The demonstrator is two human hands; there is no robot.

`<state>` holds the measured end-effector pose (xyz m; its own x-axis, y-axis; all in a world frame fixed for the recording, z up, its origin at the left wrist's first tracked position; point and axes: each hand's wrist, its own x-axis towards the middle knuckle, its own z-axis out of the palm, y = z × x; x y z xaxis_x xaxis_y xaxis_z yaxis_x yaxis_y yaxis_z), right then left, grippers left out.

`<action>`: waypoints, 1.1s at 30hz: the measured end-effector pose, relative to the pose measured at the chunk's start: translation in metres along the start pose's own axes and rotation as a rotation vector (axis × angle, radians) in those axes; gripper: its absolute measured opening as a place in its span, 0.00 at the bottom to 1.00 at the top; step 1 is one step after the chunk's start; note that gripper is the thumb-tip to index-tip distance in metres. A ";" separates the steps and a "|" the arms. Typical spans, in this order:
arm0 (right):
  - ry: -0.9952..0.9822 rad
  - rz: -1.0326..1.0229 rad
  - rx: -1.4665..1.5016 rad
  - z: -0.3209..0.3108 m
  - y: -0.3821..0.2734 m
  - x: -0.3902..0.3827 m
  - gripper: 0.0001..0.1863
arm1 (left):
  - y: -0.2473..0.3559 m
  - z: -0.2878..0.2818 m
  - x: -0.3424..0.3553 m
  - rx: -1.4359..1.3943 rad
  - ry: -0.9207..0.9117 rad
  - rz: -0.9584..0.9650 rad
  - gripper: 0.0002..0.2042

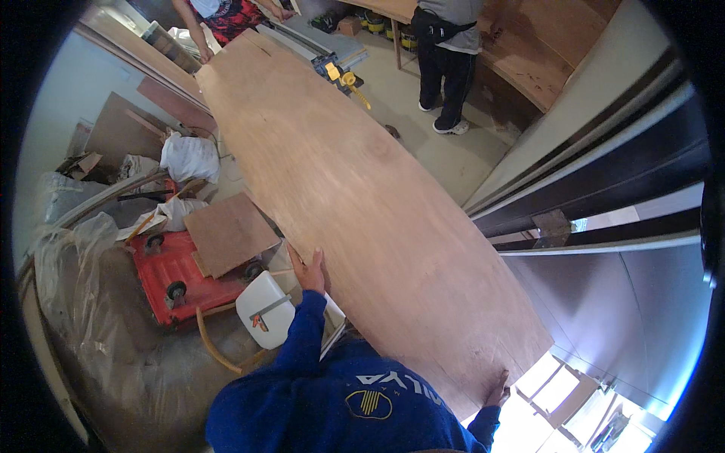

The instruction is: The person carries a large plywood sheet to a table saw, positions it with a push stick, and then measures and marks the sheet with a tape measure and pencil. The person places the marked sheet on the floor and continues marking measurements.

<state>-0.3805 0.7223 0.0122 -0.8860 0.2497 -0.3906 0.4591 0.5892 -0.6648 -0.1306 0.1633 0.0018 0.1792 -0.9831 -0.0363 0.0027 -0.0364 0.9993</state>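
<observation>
A long plywood sheet (362, 204) stretches from near my body toward the far left. My left hand (308, 272) grips its left long edge, with the blue sleeve behind it. Close to the near right corner, my right hand (498, 389) holds the near edge; part of its fingers is hidden by the board. At the far end, another person's hand (205, 53) is on the sheet's corner.
Left of the sheet lie an upturned red cart (162, 275) with black wheels, a smaller board (230, 234), a white stool-like seat (266, 308) and plastic sheeting (79, 294). A second person (449, 68) stands beyond. Yellow-and-black tool (343, 78) and grey door panel (619, 294) flank the sheet.
</observation>
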 end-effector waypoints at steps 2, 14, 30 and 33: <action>-0.012 -0.001 0.044 0.005 0.001 -0.002 0.36 | -0.006 0.004 0.009 0.010 -0.004 0.040 0.44; -0.136 0.072 0.135 0.036 -0.035 -0.038 0.34 | -0.025 -0.011 0.077 0.137 0.037 0.075 0.47; -0.140 0.138 0.025 0.090 -0.090 -0.084 0.38 | -0.021 -0.014 0.161 -0.012 0.014 0.029 0.45; -0.178 0.121 0.062 0.100 -0.093 -0.086 0.40 | -0.023 -0.015 0.179 0.051 0.039 0.031 0.45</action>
<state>-0.3404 0.5695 0.0442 -0.8017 0.1730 -0.5722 0.5692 0.5132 -0.6424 -0.0836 -0.0086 -0.0279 0.2166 -0.9763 -0.0043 -0.0529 -0.0161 0.9985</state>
